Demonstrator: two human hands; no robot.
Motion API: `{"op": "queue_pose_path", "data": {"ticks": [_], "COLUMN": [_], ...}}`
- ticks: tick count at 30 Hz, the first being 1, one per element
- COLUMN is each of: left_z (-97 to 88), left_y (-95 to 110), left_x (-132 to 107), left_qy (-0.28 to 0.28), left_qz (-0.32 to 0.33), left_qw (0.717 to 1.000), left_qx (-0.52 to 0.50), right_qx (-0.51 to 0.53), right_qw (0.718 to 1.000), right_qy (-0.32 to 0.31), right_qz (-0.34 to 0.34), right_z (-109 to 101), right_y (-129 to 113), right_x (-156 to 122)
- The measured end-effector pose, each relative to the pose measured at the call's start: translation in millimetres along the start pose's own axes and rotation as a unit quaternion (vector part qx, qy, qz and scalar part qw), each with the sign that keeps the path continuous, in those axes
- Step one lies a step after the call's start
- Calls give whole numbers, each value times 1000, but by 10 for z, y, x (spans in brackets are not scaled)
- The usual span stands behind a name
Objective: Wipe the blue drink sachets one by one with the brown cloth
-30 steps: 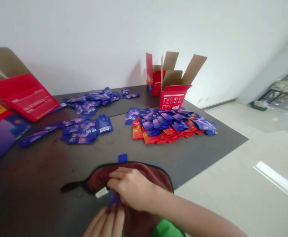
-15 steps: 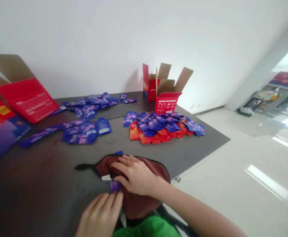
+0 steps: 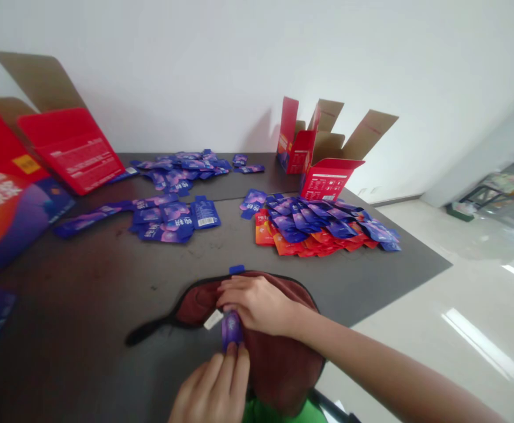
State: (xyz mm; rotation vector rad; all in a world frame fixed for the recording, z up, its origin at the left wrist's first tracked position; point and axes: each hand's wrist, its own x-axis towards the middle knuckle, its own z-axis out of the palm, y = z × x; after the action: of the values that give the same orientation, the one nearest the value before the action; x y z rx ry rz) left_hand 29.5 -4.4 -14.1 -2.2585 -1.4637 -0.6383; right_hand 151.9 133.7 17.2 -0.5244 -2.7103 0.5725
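A small purple sachet (image 3: 231, 330) stands out from a brown cloth (image 3: 278, 367) with black edging and a white tag. My left hand (image 3: 215, 385) pinches the sachet's near end between thumb and fingers. Across the cloth lies my right hand (image 3: 261, 302), its fingers curled over the fabric by the sachet's far end; what is under them is hidden. The cloth rests partly on the dark table and hangs toward my lap, with a black strap trailing left. A blue tip (image 3: 237, 269) pokes out past its far edge.
Purple sachets (image 3: 164, 220) lie at centre left, with another heap (image 3: 190, 164) by the wall. At the right, purple and orange pouches (image 3: 318, 226) form a pile. Open red cartons (image 3: 327, 179) stand behind it; a large red carton (image 3: 1, 194) is at the left. The table edge (image 3: 397, 299) runs along the right.
The view has shifted, so the table things appear farther right. My right fingers have drawn closer together on the cloth, and more of the purple sachet shows between my hands.
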Motion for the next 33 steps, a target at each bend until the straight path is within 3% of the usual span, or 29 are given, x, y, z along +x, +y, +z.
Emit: {"op": "queue_pose_path", "data": {"ticks": [5, 8, 10, 12, 17, 22, 29, 33], "left_z": [-28, -79, -115, -139, -115, -18, 10, -15], "left_y": [102, 117, 98, 72, 45, 19, -33, -33], "left_x": [184, 296, 330, 334, 289, 225, 195, 196], "left_qy": [-101, -180, -196, -195, -162, -64, -24, -41], "left_qz": [-52, -57, -41, -26, -5, 12, 23, 31], "left_qw": [993, 982, 980, 980, 987, 998, 999, 999], "left_qx": [27, 24, 16, 10, 8, 2, -1, 8], "right_qx": [-24, -29, -22, -6, -40, -77, -75, -69], "right_qw": [994, 985, 981, 985, 997, 996, 994, 994], "right_qy": [62, 120, 151, 149, 26, -34, -73, -82], "right_qz": [89, 120, 118, 92, 56, 3, -13, -16], "right_z": [-59, -250, -364, -398, -168, -74, -113, -107], "right_y": [246, 133, -48, -231, -349, -186, -144, -136], "right_x": [352, 352, 208, 4, -322, -240, -143, -113]}}
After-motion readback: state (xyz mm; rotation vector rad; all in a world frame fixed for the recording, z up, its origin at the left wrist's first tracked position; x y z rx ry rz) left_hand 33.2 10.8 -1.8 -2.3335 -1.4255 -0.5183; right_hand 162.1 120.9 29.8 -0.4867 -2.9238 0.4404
